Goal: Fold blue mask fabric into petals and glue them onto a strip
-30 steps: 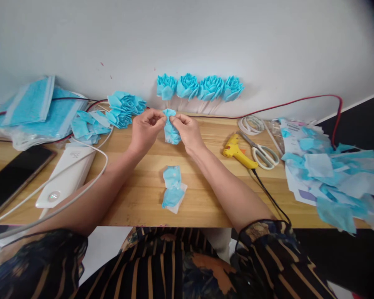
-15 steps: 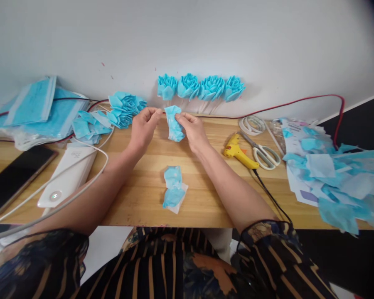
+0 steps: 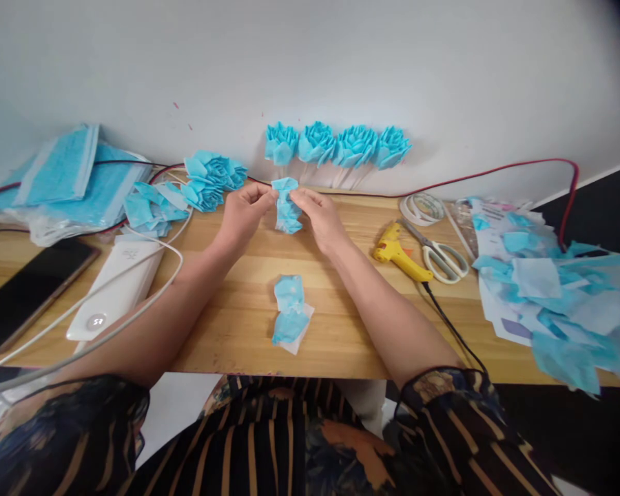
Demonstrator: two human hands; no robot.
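Fingers [image 3: 262,200] of the left hand [image 3: 245,215] and right hand [image 3: 320,217] pinch opposite sides of a gathered blue strip [image 3: 288,215] over the wooden table [image 3: 227,334]; a second blue strip [image 3: 289,303] lies closer in, four blue flowers [image 3: 317,143] stand by the wall [image 3: 310,62], and a yellow glue gun [image 3: 404,257] rests beside scissors [image 3: 443,262]

A crumpled light-blue fabric strip [image 3: 288,215], its lower part bunched, is pinched at both upper sides by fingers [image 3: 300,199].

Flowers [image 3: 317,143] behind the fabric strip [image 3: 288,207], glue gun [image 3: 399,253] left of scissors [image 3: 430,244], phone [image 3: 36,289] far left on table [image 3: 227,331].
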